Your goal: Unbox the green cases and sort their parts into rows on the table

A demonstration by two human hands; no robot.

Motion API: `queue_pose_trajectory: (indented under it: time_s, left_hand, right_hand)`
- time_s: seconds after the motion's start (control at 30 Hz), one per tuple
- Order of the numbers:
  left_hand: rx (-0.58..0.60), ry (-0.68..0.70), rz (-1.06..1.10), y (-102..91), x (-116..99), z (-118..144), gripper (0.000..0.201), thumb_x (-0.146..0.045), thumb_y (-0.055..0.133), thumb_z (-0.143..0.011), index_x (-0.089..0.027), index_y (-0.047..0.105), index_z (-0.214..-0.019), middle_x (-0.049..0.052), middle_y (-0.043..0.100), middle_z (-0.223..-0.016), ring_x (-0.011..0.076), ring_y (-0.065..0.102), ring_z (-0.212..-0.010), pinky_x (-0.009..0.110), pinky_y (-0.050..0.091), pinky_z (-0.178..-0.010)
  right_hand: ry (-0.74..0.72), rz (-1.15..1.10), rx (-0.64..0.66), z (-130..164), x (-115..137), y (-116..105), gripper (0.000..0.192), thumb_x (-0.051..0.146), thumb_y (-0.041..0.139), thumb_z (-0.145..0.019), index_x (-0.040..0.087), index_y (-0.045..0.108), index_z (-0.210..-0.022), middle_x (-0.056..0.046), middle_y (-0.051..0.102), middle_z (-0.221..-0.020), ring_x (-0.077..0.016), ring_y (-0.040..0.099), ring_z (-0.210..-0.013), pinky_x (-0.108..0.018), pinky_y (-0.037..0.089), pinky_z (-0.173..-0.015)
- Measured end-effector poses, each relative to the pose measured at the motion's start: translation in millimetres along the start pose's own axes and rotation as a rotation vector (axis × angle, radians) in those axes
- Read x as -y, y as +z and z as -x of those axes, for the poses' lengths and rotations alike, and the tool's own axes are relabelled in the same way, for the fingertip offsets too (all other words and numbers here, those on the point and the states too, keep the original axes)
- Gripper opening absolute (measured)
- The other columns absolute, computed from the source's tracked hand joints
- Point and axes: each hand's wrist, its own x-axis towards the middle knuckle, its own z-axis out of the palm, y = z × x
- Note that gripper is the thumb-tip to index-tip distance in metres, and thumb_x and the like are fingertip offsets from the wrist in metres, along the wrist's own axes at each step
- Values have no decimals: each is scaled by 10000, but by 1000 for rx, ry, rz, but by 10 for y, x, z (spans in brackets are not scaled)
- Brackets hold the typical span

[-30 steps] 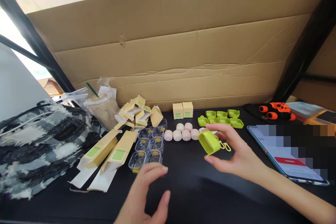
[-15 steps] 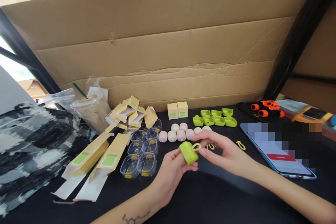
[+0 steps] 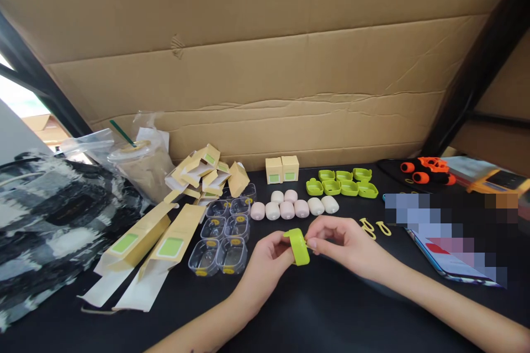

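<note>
A lime-green earbud case cover [image 3: 300,246] is gripped between the thumb and fingers of my left hand [image 3: 271,256], its side turned toward my right hand [image 3: 337,240]. My right thumb and index finger pinch a pale yellow loop at the cover's edge; most of the loop is hidden by the fingertips. More loose yellow loops [image 3: 383,228] lie to the right of that hand. Behind my hands stand several white and pinkish rounded cases [image 3: 287,209]. Farther back, several more lime-green cover pieces [image 3: 349,188] sit in rows.
Clear plastic boxes [image 3: 231,253] stand left of my hands, beside unfolded cardboard boxes [image 3: 176,248]. Two small boxes [image 3: 290,169] are at the back. A phone [image 3: 447,259], an orange-and-black toy [image 3: 428,170], a drink cup [image 3: 143,171] and a black-and-white bag [image 3: 53,231] flank the work area.
My left hand has turned the cover so its side faces right. My right fingers have closed in on the loop, now mostly hidden against the cover. The view has shifted slightly.
</note>
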Motion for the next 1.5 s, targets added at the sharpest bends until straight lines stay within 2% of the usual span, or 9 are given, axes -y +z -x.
queue_pose_trajectory:
  time_s: [0.23,0.6,0.7,0.8,0.83,0.97,1.23,1.33,1.5]
  left_hand:
    - [48,8,5,7,9,31,277,-379,781,-614,-145,659,-697,-13,621,-637,131,542,-645,237,431,-637]
    - [76,-18,28,19,13,34,276,-360,786,-600,-144,640,-691,-14,613,-644,130,533,-658,238,417,-650]
    - [42,-26,48,38,-23,40,279,-366,778,-604,-144,645,-707,-6,623,-670,136,540,-673,240,422,-650]
    - [48,-36,54,50,-57,59,256,-357,746,-643,-147,654,-756,4,634,-712,150,557,-718,251,432,-682]
    - [58,-39,52,50,-60,64,244,-349,736,-655,-147,654,-765,7,633,-716,156,563,-736,257,435,-698]
    - [94,26,-20,44,-22,56,165,-265,715,-665,-145,648,-757,31,619,-838,178,567,-835,276,433,-763]
    - [55,180,-105,117,17,61,133,-254,650,-697,-144,576,-684,36,519,-899,128,536,-770,235,457,-664]
    - [11,154,-91,88,-8,48,187,-293,637,-691,-157,509,-691,28,519,-872,118,548,-741,263,495,-687]
    - [34,62,-221,51,-7,-73,216,-290,563,-705,-199,367,-701,-7,532,-759,117,597,-667,307,531,-674]
  right_hand:
    - [-32,20,3,13,-21,32,215,383,625,-804,176,600,-750,2,614,-628,-136,585,-608,-285,500,-599]
    - [-35,23,39,29,-51,-7,268,432,607,-823,178,589,-738,-13,624,-689,-146,605,-643,-294,515,-622]
    - [-153,118,30,69,16,-22,247,379,614,-829,195,585,-991,-47,642,-914,-171,628,-821,-336,520,-782]
    - [-309,353,107,107,97,-47,583,334,749,-709,270,496,-1231,-63,551,-1207,-217,558,-1079,-366,457,-941]
    - [-337,428,132,113,118,-56,598,308,757,-699,286,495,-1236,-57,543,-1225,-224,538,-1113,-364,453,-948]
    - [-407,615,157,105,173,-95,403,202,681,-746,256,543,-1121,-44,620,-1071,-216,582,-1010,-347,494,-842]
    - [-673,857,188,99,240,-255,330,109,606,-723,189,555,-1039,-80,628,-977,-207,593,-898,-336,510,-763]
    - [-742,929,85,97,251,-415,299,142,610,-724,188,548,-1013,-80,635,-933,-221,603,-856,-348,512,-725]
    - [-708,943,-240,100,239,-801,336,251,649,-735,227,513,-1042,-73,629,-937,-258,617,-863,-398,512,-724]
